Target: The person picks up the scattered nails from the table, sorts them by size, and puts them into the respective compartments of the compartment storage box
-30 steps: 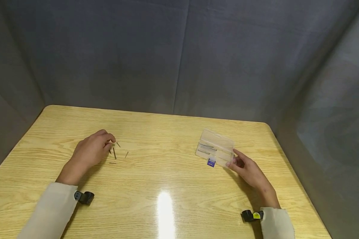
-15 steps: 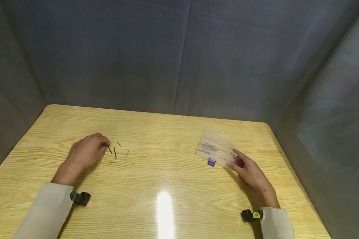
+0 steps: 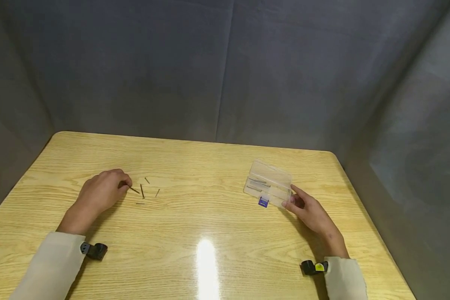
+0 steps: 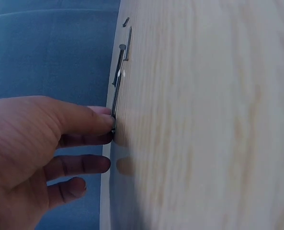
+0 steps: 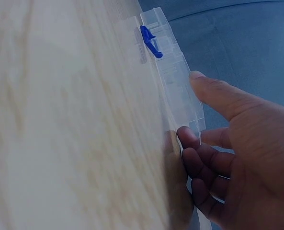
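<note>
My left hand [image 3: 103,189] is at the left of the table, pinching a dark nail [image 3: 134,190] between thumb and fingers. In the left wrist view the pinched nail [image 4: 116,98] points away from the fingertips, close to the wood. Just beyond it lies a longer nail [image 3: 142,191] with a flat head, and smaller nails [image 3: 147,180] are scattered around. On the right, my right hand [image 3: 315,214] holds the near right corner of a clear plastic box [image 3: 271,171], thumb on its edge. The box's lid stands up, and several nails [image 3: 258,182] lie inside.
A blue latch [image 3: 263,202] sticks out from the box's front side. The wooden table [image 3: 202,179] reaches back to a grey curtain [image 3: 165,75], with more grey cloth at both sides. A bright reflection shows on the wood near the front.
My left hand has drawn back left and slightly toward me. The nail it pinches has swung to a flatter angle, its free end pointing right. My right hand keeps its grip on the box.
</note>
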The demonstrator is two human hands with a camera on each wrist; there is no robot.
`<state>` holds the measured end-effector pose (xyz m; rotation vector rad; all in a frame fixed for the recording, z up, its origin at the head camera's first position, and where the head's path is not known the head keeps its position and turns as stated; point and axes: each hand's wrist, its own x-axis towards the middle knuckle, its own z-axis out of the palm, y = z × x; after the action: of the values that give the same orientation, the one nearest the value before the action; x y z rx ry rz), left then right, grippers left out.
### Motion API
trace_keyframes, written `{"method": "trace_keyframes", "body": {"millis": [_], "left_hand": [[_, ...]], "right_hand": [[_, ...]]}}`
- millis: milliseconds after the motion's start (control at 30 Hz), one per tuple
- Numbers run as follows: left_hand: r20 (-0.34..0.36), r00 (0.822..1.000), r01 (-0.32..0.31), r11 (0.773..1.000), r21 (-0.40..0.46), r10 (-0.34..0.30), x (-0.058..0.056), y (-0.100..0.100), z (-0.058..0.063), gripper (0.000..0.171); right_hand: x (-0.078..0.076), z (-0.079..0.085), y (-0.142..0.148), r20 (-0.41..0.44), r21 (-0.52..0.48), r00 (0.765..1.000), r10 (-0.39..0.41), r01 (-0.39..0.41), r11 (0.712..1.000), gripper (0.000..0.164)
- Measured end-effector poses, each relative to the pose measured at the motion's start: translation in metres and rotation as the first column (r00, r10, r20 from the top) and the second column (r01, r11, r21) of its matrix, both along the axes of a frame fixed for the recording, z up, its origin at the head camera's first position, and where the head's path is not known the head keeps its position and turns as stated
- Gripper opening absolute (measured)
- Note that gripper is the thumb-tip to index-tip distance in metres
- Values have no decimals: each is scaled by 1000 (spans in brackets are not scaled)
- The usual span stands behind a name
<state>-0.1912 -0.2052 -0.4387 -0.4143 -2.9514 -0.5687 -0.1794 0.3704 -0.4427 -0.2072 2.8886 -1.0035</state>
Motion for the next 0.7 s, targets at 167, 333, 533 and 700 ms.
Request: {"method": "trace_keyframes", "body": {"millis": [167, 333, 533, 700], "left_hand": [[-50, 998, 42, 996, -76, -46, 3, -1, 2, 8], [-47, 994, 91, 988, -124, -98, 6, 0, 4, 10], [-38, 994, 97, 988, -123, -102, 9, -1, 3, 16], [-15, 996, 86, 992, -97, -88, 10, -3, 1, 18]], "right_hand": [[0, 0, 1, 3, -1, 1000, -5, 5, 1000, 83], [1, -1, 1, 10, -6, 1000, -8, 8, 1000, 84], [1, -1, 1, 3, 7, 1000, 3, -3, 1000, 83], [1, 0, 0, -2, 18, 1000, 8, -8, 1000, 82]]}}
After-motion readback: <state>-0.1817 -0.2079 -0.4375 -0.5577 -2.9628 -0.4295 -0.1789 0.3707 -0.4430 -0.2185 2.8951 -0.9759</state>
